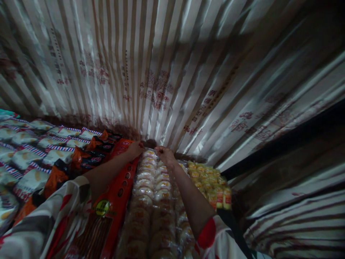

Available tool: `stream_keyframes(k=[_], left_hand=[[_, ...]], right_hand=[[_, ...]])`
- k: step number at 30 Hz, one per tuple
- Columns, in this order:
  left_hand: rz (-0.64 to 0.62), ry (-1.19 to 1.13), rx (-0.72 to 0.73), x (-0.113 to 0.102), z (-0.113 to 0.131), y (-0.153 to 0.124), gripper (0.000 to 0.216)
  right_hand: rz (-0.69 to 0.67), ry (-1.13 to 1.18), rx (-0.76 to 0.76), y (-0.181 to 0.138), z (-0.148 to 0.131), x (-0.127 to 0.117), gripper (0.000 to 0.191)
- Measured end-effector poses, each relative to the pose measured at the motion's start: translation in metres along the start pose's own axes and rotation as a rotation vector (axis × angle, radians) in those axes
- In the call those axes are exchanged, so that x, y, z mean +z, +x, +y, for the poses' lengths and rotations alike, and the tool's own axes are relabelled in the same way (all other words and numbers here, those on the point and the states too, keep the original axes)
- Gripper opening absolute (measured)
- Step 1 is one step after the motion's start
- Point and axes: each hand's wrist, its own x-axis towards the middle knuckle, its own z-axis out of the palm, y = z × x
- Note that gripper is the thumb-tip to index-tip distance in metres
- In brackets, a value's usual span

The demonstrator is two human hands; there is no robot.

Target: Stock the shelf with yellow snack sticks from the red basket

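My left hand point(136, 148) and right hand point(166, 155) are at the far end of the plastic-wrapped round cakes point(144, 181), right of the red packet point(118, 199). Fingers look curled; I can't tell whether they're pinching anything. I'd handle both sides evenly, pressing lightly.

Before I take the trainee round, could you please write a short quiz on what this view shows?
1. What lies directly right of the long red package?
A) orange-and-black packets
B) clear-wrapped round items
C) white packets with striped edges

2. True or false: the right hand is down on the yellow packs.

3. Which hand is nearer the long red package?

Key:
1. B
2. False; it is at the far end of the clear-wrapped round items.
3. The left hand.
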Motion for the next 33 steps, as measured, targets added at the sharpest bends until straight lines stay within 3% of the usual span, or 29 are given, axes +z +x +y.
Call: stream_keyframes(k=[10,15,22,26,33], left_hand=[[0.012,-0.065,-0.065,0.002,0.001,-0.005,0.016],[-0.028,-0.125,-0.089,0.000,0.001,-0.007,0.008],[-0.142,-0.165,0.042,-0.005,-0.001,-0.014,0.019],[-0.141,-0.145,0.095,-0.003,-0.006,-0.013,0.007],[-0.100,-0.128,0.134,0.004,-0.010,-0.016,0.012]], right_hand=[[0.019,0.025,-0.052,-0.002,-0.003,-0.002,0.021],[0.034,0.024,-0.085,-0.003,-0.002,-0.002,0.020],[-0.002,0.003,-0.144,-0.005,-0.001,-0.003,0.013],[-0.047,-0.040,-0.150,-0.013,-0.007,-0.011,0.017],[-0.106,-0.124,-0.290,-0.021,-0.007,-0.019,0.010]])
